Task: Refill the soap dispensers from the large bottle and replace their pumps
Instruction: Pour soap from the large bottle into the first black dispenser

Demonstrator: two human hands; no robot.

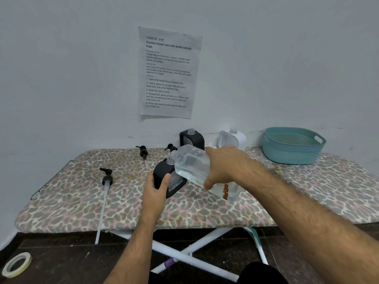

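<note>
Large bottle point(192, 169) tilted in my right hand point(225, 167), left hand point(156, 188) gripping black dispenser point(164, 177); pouring step: neck to 9 o'clock, tip further.

light: even, soft, dim | shadows: faint | focus: sharp centre | edges: wide-angle bowing (strongest at corners)

Left of the left grip point(156, 186), bare counter point(61, 201) runs to a long-tubed pump point(106, 179) lying flat; beyond it, another pump point(143, 152). Behind the right grip point(223, 167) a black dispenser point(191, 138) and a white dispenser point(232, 139) block the wall side. Far right, past bare counter, stands a teal basket point(293, 145).
</note>
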